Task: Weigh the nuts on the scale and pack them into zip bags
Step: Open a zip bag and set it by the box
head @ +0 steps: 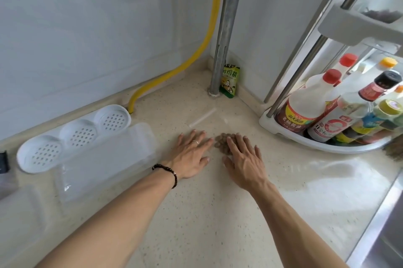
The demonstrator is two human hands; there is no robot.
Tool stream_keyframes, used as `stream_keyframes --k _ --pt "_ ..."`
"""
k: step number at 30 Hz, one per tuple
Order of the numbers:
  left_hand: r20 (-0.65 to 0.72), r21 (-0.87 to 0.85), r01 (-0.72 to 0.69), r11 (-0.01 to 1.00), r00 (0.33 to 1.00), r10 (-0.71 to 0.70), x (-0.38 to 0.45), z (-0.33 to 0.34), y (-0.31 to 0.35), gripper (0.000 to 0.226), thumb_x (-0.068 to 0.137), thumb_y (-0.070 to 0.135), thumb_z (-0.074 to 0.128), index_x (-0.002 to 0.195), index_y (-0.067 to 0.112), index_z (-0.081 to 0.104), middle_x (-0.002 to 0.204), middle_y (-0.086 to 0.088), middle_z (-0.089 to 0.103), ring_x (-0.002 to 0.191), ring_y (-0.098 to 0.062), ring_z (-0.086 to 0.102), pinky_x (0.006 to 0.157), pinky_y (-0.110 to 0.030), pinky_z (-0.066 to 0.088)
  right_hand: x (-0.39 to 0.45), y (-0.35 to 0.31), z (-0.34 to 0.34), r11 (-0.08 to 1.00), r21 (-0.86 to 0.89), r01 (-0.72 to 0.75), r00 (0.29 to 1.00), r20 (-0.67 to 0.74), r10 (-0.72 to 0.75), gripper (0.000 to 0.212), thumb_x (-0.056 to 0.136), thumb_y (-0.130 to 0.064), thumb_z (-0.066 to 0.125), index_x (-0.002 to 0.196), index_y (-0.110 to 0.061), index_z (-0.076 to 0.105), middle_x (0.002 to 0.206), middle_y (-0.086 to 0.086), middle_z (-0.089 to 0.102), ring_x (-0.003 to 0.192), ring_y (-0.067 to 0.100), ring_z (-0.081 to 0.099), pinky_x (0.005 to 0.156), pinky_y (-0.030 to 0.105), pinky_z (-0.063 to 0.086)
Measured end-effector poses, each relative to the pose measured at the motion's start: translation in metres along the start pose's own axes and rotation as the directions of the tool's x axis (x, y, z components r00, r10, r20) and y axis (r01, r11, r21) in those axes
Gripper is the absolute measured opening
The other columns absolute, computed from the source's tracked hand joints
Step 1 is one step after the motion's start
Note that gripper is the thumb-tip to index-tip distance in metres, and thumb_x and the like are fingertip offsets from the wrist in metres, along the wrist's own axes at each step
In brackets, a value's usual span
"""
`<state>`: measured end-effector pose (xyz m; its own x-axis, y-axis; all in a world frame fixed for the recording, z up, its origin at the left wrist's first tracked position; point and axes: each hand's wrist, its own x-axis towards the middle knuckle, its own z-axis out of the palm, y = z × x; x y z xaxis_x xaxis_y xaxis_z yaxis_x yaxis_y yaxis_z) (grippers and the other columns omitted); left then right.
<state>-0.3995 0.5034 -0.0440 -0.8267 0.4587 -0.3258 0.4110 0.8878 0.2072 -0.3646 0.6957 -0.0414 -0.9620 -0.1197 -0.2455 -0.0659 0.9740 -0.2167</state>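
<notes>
From the head camera, a small heap of brown round nuts lies inside a clear plastic zip bag flat on the speckled beige tabletop, near the wall corner. The left hand, with a ring and a dark bead bracelet at the wrist, lies flat just left of the heap, fingers straight and released. The right hand lies flat with straight fingers resting on the heap's right side, grasping nothing. A white perforated three-dish plastic tray sits at left. A rack of sauce bottles stands at right, and a green seasoning packet leans in the corner beside a metal pipe.
</notes>
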Motion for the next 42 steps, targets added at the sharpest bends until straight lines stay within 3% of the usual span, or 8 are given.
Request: stream_keyframes --k 6,10,17,22,28,35,38,42 --pt "-0.201 -0.060 0.013 0.998 0.979 -0.025 -0.047 -0.003 -0.015 0.061 0.101 0.040 0.038 0.154 0.017 0.016 0.162 -0.005 0.008 0.150 -0.022 -0.004 0.120 -0.041 -0.002 -0.002 -0.025 -0.010 1.000 0.010 0.029 0.993 -0.111 -0.028 0.058 0.098 -0.042 0.041 0.149 -0.016 0.028 0.160 0.011 0.019 0.148 0.029 0.011 0.120 0.047 0.015" --pt "-0.419 -0.040 0.176 0.984 0.891 -0.177 -0.107 0.000 -0.050 0.061 0.088 0.030 0.065 0.142 0.009 0.044 0.145 -0.013 0.046 0.142 -0.031 0.030 0.115 -0.050 0.026 0.002 -0.088 -0.014 0.986 0.100 0.134 0.981 -0.152 -0.118 0.048 0.098 -0.037 0.045 0.140 -0.014 0.042 0.146 0.010 0.042 0.137 0.029 0.035 0.109 0.044 0.033" --pt "-0.235 -0.077 0.578 0.812 0.781 -0.578 -0.178 0.010 -0.108 0.067 0.095 0.038 0.049 0.152 0.014 0.023 0.157 -0.014 0.024 0.147 -0.033 0.016 0.118 -0.048 0.008 0.018 -0.192 0.004 0.936 0.349 0.055 0.998 -0.022 -0.050 0.062 0.092 -0.054 0.051 0.135 -0.011 0.043 0.130 0.010 0.053 0.120 0.030 0.048 0.098 0.043 0.043" --pt "-0.416 -0.157 0.481 0.862 0.760 -0.500 -0.187 0.018 -0.119 0.017 0.084 0.015 0.063 0.096 0.026 0.066 0.096 0.007 0.067 0.099 -0.019 0.062 0.102 -0.041 0.037 0.032 -0.207 0.015 0.861 0.505 -0.061 0.998 0.007 0.066 0.041 0.091 -0.028 0.063 0.127 -0.009 0.054 0.119 0.011 0.064 0.109 0.029 0.059 0.091 0.037 0.050" --pt "-0.507 -0.136 0.391 0.910 0.762 -0.403 -0.192 0.007 -0.123 0.018 0.074 0.003 0.069 0.071 0.021 0.067 0.066 0.007 0.061 0.064 -0.017 0.055 0.064 -0.029 0.044 0.032 -0.209 0.001 0.777 0.629 0.023 0.992 -0.110 0.060 0.022 0.089 0.001 0.045 0.092 0.001 0.068 0.085 0.014 0.070 0.078 0.031 0.066 0.066 0.038 0.055" --pt "-0.635 -0.165 0.301 0.939 0.696 -0.335 -0.213 -0.021 -0.122 0.026 0.078 0.017 0.076 0.103 0.014 0.069 0.100 -0.001 0.069 0.095 -0.021 0.062 0.079 -0.033 0.050 0.010 -0.226 -0.039 0.625 0.755 0.197 0.949 -0.307 0.071 0.023 0.096 -0.004 0.045 0.101 -0.008 0.067 0.079 0.002 0.069 0.073 0.019 0.067 0.065 0.030 0.054" --pt "-0.613 -0.266 0.289 0.920 0.686 -0.392 -0.243 -0.037 -0.126 0.067 0.087 0.035 0.067 0.143 0.011 0.039 0.140 -0.009 0.047 0.130 -0.025 0.043 0.104 -0.038 0.040 -0.017 -0.247 -0.061 0.524 0.824 0.218 0.968 -0.252 -0.006 0.024 0.097 -0.001 0.044 0.092 -0.012 0.065 0.074 0.006 0.068 0.061 0.014 0.065 0.052 0.020 0.049" --pt "-0.610 -0.397 0.299 0.868 0.620 -0.493 -0.302 -0.063 -0.137 0.082 0.092 0.041 0.058 0.152 0.008 0.014 0.153 -0.015 0.030 0.143 -0.028 0.025 0.118 -0.040 0.019 -0.067 -0.285 -0.077 0.469 0.843 0.263 0.963 -0.204 -0.174 0.023 0.098 -0.001 0.046 0.090 -0.013 0.064 0.072 0.005 0.068 0.059 0.014 0.065 0.053 0.028 0.049"
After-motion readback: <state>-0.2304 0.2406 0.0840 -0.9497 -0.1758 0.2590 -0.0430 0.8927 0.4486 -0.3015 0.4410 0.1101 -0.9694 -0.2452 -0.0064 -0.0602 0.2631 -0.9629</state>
